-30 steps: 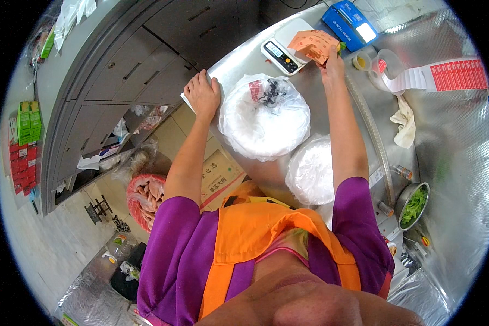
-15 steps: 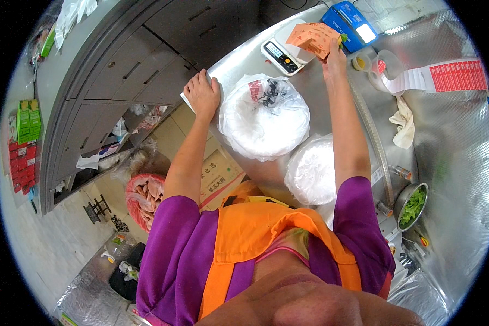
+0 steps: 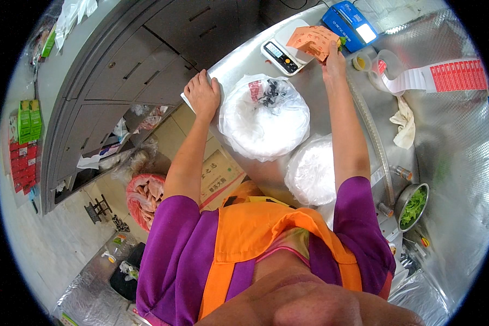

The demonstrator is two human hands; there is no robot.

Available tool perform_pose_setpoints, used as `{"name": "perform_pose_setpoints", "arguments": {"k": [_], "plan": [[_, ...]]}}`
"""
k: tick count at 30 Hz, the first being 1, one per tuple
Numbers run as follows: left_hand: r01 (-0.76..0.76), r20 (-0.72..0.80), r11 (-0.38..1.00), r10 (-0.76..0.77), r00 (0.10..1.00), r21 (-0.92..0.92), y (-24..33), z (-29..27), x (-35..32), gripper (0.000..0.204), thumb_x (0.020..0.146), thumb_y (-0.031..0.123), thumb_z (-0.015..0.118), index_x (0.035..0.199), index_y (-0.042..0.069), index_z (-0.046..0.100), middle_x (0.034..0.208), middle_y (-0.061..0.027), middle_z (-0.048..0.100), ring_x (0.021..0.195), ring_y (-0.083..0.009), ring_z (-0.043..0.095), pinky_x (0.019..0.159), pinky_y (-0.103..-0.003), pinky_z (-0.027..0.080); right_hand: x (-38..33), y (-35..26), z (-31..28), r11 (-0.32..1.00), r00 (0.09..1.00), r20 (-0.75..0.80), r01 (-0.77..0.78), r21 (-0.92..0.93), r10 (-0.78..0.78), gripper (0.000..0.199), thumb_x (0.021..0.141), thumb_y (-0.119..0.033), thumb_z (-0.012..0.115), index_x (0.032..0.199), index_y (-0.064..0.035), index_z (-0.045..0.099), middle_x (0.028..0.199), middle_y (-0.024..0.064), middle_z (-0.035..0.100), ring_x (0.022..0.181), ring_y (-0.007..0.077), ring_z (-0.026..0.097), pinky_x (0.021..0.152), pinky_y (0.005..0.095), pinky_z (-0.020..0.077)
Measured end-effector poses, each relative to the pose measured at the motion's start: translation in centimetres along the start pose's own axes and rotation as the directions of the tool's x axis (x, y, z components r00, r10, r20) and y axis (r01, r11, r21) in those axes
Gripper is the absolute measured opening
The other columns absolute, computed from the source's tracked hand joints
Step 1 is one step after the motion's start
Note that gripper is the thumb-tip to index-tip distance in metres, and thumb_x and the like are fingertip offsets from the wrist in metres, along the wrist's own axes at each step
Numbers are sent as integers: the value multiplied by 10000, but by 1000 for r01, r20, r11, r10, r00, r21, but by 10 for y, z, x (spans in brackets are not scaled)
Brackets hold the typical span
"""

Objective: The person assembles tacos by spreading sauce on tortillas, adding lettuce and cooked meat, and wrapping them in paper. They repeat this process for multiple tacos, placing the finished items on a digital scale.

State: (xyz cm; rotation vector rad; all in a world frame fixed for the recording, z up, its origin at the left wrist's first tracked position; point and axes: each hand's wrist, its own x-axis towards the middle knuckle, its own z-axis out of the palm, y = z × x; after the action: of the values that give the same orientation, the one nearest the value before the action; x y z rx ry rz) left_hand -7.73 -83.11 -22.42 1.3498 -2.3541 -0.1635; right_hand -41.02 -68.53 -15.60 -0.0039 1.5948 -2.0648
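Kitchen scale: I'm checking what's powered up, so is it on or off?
On: the kitchen scale has a lit display with dark characters showing on it.

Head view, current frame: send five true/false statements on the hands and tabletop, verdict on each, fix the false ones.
1. The bare right hand holds an orange paper pouch with red print. True.
2. The bare left hand grips the pouch too. False: the left hand rests at the edge of the silver metal tabletop, away from the pouch.
3. The flat white scale with a black display panel is right of the blue boxy device. False: the scale is left of the device.
4. The round metal bowl contains green leaves. True.
5. The crumpled off-white cloth is inside the bowl. False: the cloth lies apart from it.
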Motion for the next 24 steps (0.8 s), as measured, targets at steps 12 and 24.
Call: {"name": "perform_pose_setpoints", "arguments": {"k": [12,24], "plan": [[8,6,1000,-8,1000,29,0,1,0,472,915,358,524,1291,76,565,1256,-125,604,1193,-295,526,1050,-447,320,4,10,-4,1000,1000,10,-4,21,4,397,1021,-287,521,1263,27,489,1143,112,627,969,200,653,771,335,552],[2,-11,1000,-2,1000,31,-1,2,-1,457,922,356,514,1288,87,570,1252,-120,608,1191,-294,533,1044,-445,331,1,15,-2,999,998,-58,-38,-22,36,417,1014,-305,532,1260,30,504,1153,120,626,997,205,641,813,333,539]]}}
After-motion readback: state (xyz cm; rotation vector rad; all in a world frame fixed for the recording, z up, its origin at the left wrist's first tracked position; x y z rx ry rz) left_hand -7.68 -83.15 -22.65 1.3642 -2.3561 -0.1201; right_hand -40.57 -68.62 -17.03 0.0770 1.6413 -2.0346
